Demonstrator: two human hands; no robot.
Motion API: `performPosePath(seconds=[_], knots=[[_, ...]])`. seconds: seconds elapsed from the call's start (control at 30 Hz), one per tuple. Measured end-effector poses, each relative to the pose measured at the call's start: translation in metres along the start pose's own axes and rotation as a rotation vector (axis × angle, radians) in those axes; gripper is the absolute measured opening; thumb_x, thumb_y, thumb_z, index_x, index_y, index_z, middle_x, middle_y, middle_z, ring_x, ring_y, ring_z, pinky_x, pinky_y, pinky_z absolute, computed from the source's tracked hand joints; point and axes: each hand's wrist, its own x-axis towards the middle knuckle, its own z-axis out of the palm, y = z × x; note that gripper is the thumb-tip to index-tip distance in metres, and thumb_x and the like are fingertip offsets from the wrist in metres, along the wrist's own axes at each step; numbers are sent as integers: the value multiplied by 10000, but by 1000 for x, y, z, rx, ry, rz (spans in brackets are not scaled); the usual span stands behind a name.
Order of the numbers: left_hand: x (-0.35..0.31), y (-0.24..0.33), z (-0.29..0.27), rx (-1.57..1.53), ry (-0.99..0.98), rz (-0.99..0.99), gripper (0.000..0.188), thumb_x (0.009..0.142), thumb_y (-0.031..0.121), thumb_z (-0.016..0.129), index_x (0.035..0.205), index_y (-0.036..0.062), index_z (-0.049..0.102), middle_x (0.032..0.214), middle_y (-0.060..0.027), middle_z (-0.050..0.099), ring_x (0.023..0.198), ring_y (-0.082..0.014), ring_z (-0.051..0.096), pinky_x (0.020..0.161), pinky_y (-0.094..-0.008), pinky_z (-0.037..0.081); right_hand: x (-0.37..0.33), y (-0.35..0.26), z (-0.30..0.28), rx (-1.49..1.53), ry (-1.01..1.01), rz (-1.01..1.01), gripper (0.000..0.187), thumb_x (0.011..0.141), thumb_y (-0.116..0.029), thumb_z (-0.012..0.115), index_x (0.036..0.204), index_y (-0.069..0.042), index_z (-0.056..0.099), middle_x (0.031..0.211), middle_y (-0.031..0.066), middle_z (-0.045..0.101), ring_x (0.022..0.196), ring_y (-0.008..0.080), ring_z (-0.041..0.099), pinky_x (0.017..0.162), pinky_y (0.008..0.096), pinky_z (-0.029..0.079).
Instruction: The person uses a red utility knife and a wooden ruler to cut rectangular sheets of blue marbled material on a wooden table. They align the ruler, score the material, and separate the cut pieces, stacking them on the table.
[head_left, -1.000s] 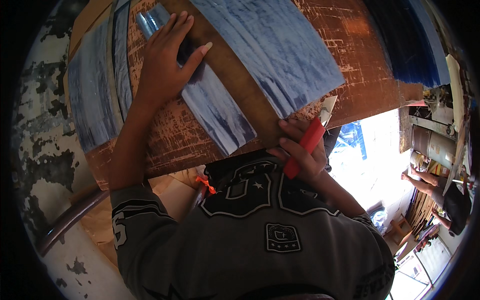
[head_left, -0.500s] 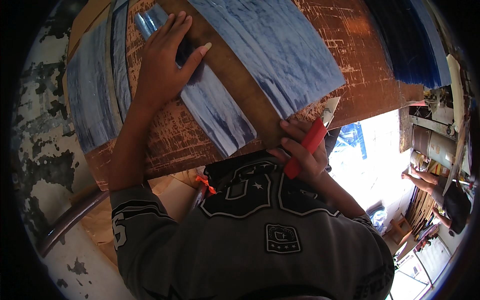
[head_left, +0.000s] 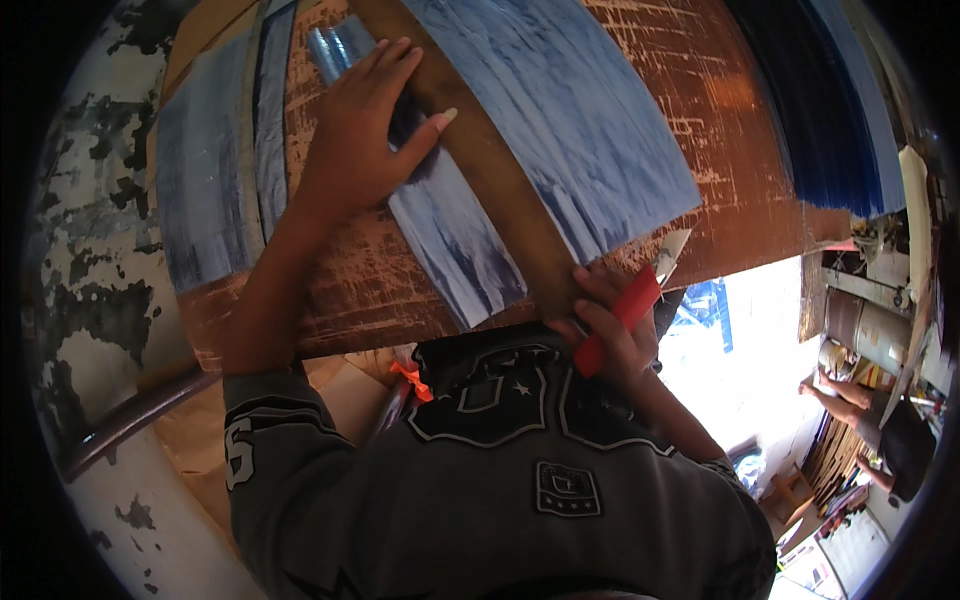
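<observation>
Scuffed brown surface [head_left: 740,230] spreads through the head view, where the left hand [head_left: 355,145] lies flat, thumb spread, gripping nothing, over the brown strip [head_left: 490,180] and narrow blue piece [head_left: 460,240], the blue sheet [head_left: 580,130] along the strip's right edge. Little but the framing has shifted, so the strip seems steady. The right hand [head_left: 630,352] curls its fingers [head_left: 600,287] round the red cutter [head_left: 638,297], tips at the strip's near end, though shadow hides any pinch.

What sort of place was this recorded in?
Probably a small workshop: there is a scratched brown table, blue sheets lie on it, and the right hand holds a red-handled tool.
</observation>
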Motion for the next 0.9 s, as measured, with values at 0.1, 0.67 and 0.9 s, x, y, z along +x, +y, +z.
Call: performPosePath(seconds=[0.1,0.67,0.9], knots=[[0,2,0,-16,2,-31,733,984,437,762,1497,-48,564,1512,-288,583,1443,-450,536,1216,-539,419,0,-2,-1,6,-7,20,445,751,-113,976,1081,-49,684,1199,233,777,1108,418,736,936,516,597],[9,-6,-16,-40,-117,-74,700,983,464,756,1471,-15,610,1536,-232,595,1468,-409,528,1261,-520,360,-2,6,0,33,6,-42,477,744,-146,984,1092,-45,674,1202,234,774,1097,398,747,894,496,589],[17,-7,-20,-16,-133,-93,671,980,470,759,1446,3,635,1484,-205,646,1385,-389,599,1183,-491,431,1,6,-1,24,35,-68,454,742,-162,981,1061,-50,679,1199,214,777,1088,386,749,883,487,597]])
